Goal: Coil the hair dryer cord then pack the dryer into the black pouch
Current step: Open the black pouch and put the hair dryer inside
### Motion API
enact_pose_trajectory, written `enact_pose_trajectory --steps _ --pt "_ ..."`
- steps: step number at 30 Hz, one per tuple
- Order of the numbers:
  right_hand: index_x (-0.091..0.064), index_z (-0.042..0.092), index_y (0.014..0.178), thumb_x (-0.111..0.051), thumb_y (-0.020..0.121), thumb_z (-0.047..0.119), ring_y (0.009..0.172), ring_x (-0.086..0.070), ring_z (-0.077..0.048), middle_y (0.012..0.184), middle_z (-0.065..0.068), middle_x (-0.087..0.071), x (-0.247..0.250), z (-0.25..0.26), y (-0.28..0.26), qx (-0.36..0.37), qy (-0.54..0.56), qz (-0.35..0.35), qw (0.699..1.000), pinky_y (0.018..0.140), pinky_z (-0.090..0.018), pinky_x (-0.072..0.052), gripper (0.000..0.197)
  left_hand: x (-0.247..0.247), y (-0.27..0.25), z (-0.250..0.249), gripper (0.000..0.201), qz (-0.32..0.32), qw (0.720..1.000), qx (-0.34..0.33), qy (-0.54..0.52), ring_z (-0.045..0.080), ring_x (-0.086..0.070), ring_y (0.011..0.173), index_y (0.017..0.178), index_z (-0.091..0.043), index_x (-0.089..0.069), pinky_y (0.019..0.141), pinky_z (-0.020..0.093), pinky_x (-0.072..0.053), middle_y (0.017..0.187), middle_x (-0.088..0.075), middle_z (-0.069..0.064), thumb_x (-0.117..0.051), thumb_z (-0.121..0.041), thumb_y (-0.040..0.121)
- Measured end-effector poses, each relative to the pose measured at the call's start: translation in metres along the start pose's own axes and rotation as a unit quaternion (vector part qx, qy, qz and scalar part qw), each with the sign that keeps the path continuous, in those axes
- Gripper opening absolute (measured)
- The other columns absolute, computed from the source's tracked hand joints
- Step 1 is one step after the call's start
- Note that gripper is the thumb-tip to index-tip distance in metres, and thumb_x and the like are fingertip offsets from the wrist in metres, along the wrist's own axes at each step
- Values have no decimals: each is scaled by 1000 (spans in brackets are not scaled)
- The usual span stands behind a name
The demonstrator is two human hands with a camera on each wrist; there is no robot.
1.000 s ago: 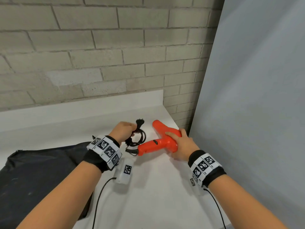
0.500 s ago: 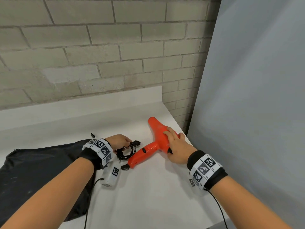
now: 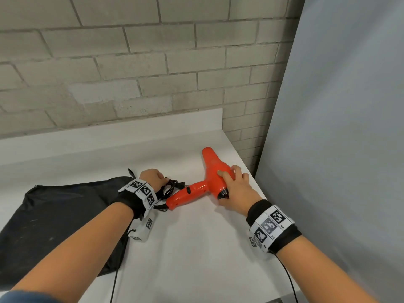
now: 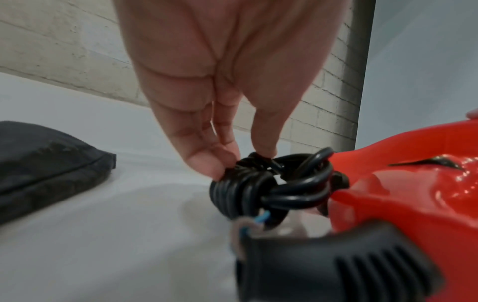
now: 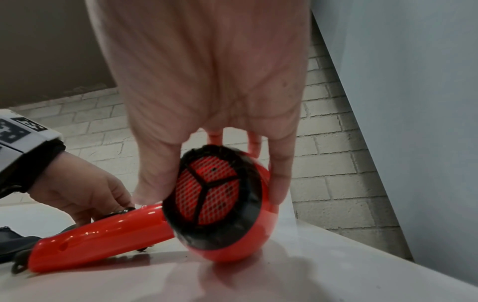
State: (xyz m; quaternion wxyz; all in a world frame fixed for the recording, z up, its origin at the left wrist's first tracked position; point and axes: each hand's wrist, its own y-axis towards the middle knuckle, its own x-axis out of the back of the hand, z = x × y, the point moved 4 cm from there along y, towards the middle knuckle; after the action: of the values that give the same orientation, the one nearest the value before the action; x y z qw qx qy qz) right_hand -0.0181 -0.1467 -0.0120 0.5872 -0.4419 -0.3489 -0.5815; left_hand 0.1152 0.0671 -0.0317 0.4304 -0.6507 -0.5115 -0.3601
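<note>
The orange hair dryer [image 3: 209, 180] lies on the white counter [image 3: 196, 248], nozzle toward the wall, handle pointing left. My right hand [image 3: 235, 186] grips its body at the back, thumb on top and fingers around the black mesh intake [image 5: 209, 190]. The black cord [image 4: 258, 183] is coiled into a small bundle by the handle's end. My left hand [image 3: 153, 177] pinches that bundle between thumb and fingertips [image 4: 207, 165]. The black pouch [image 3: 56, 224] lies flat at the left, under my left forearm.
A brick wall [image 3: 131, 62] with a white backsplash runs behind the counter. A grey panel [image 3: 338, 127] stands close on the right, just past the counter's right edge. Thin black cables hang from both wrist bands.
The dryer has come down onto the counter and turned, its handle now pointing lower left. My left hand has dropped with the coiled cord toward the pouch's edge.
</note>
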Motion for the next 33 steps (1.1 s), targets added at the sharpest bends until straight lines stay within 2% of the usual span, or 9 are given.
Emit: enact_pose_trajectory --steps 5,11,15,18,22,25,27,31,33 --pt "-18 23 143 -57 84 37 120 -29 -32 141 -11 -19 2 7 -1 -3 -11 -28 1000 92 -41 -46 73 -1 -9 5 38 14 1000 -13 14 24 -52 117 123 -11 -54 96 28 -39 127 -57 8 -54 -26 87" --pt "-17 21 143 -55 86 38 121 -30 -34 139 -12 -21 4 17 1 -46 -20 -24 998 91 -41 -46 71 5 -12 15 43 44 997 -47 -33 21 -51 119 129 -12 -48 98 25 -36 127 -57 6 -53 -23 87" --pt "-23 19 139 -58 86 31 119 -32 -35 136 -14 -25 7 41 4 -83 -49 -53 994 90 -40 -46 65 15 -15 27 47 98 991 -77 -52 21 -50 120 132 -16 -43 101 26 -35 132 -52 6 -54 -28 88" --pt "-30 17 137 -55 86 29 119 -32 -34 134 -13 -30 6 76 9 -49 -65 -66 995 92 -38 -43 58 31 -17 48 48 131 987 -92 0 21 -46 124 133 -21 -42 104 28 -33 137 -47 4 -52 -35 88" --pt "-40 17 132 -54 87 27 121 -36 -28 132 -9 -39 -14 137 22 46 20 0 999 97 -36 -42 48 59 -7 96 56 118 984 -84 101 26 -39 130 138 -17 -35 108 34 -31 144 -40 9 -53 -32 87" --pt "-44 17 130 -55 88 29 118 -46 -24 128 -9 -47 -39 177 36 89 66 81 991 97 -32 -39 45 70 4 136 73 115 983 -70 122 27 -33 135 144 -14 -19 110 33 -27 149 -30 11 -59 -28 84" --pt "-43 18 130 -55 88 29 118 -47 -21 128 -8 -48 -53 194 43 98 77 116 985 97 -29 -38 45 71 10 155 80 117 985 -59 115 27 -36 134 145 -15 -15 109 33 -29 149 -31 10 -63 -28 82" --pt "-41 17 132 -57 88 27 120 -47 -23 130 -9 -47 -72 219 56 102 74 137 982 98 -31 -37 48 69 21 174 58 109 987 -81 90 27 -51 118 132 -12 -40 97 30 -37 127 -54 10 -65 -22 80" --pt "-39 16 134 -57 87 25 122 -46 -23 133 -10 -45 -77 226 60 102 76 140 982 101 -33 -37 51 68 23 175 45 101 985 -106 96 28 -54 112 120 -10 -50 90 29 -40 114 -56 9 -66 -18 79"
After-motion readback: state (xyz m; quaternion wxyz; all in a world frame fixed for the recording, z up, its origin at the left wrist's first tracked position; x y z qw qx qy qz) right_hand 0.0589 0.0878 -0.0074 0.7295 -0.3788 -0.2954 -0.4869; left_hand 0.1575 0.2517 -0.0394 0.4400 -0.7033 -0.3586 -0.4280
